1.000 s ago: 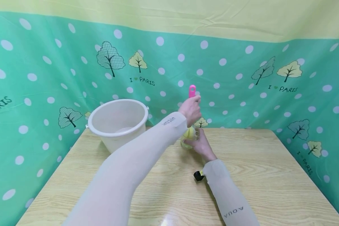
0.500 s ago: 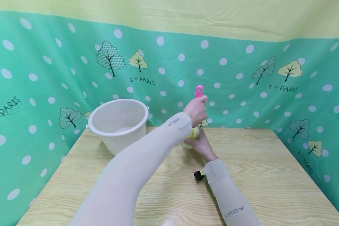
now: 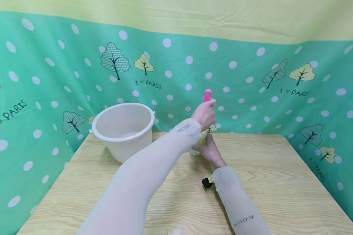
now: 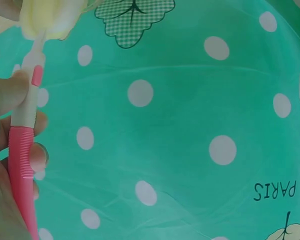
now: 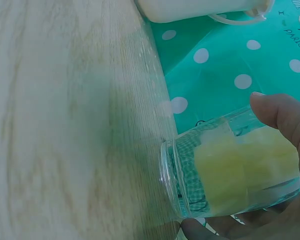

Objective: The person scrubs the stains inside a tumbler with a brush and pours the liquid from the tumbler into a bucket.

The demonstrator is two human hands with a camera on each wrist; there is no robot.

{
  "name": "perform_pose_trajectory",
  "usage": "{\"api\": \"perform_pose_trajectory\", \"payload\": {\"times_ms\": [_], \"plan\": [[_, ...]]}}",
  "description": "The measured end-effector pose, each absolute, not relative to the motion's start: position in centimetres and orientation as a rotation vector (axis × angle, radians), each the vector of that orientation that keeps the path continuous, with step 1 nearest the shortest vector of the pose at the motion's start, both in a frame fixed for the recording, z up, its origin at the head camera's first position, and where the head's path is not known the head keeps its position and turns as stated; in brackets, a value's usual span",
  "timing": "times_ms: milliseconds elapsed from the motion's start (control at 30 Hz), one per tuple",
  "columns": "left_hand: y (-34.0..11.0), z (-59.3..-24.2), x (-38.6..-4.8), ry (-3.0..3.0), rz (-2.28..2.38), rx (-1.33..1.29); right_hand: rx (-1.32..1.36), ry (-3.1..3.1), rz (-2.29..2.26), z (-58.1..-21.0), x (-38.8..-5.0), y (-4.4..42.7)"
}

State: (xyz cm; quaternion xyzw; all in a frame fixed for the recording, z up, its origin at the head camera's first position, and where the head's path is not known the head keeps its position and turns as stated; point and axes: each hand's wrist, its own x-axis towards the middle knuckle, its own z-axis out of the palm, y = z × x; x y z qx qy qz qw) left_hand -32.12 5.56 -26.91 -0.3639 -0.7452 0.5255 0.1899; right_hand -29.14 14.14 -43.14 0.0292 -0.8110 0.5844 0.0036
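Observation:
My left hand [image 3: 204, 114] grips the pink and white handle [image 3: 207, 95] of a sponge brush above the glass jar [image 3: 195, 152]. In the left wrist view that hand [image 4: 7, 130] has thumb and fingers curled round the handle [image 4: 22, 155], and a pale yellow sponge head [image 4: 47, 15] is at its upper end. My right hand [image 3: 210, 150] holds the jar on the table. The right wrist view shows the yellow sponge [image 5: 240, 170] inside the clear jar [image 5: 182, 175], with the right hand [image 5: 285, 150] round the glass. My left sleeve partly hides the jar in the head view.
A white bucket [image 3: 123, 139] with side handle knobs stands left of the jar on the wooden table [image 3: 270, 169]. A green dotted curtain [image 3: 182, 81] hangs behind and at both sides. A small black device [image 3: 207, 182] is at my right sleeve cuff.
Compared with a second ago, my left hand and the pink handle are further right, and the handle leans slightly more. The right hand has stayed almost in place.

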Motion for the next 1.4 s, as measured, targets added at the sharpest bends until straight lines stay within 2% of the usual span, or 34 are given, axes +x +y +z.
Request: {"api": "perform_pose_trajectory", "payload": {"times_ms": [267, 967, 1400], "plan": [[4.7, -26.9, -32.4, -2.143, 1.479, -0.987, 0.018, -2.584, 1.810, -42.9, -29.1, 14.0], [4.2, -26.8, -31.3, -2.212, 1.405, -1.070, 0.043, -2.564, 1.848, -43.0, -29.0, 14.1], [5.4, -27.0, -30.9, -2.107, 1.454, -1.098, 0.428, -2.407, 1.871, -42.3, -29.3, 14.2]]}}
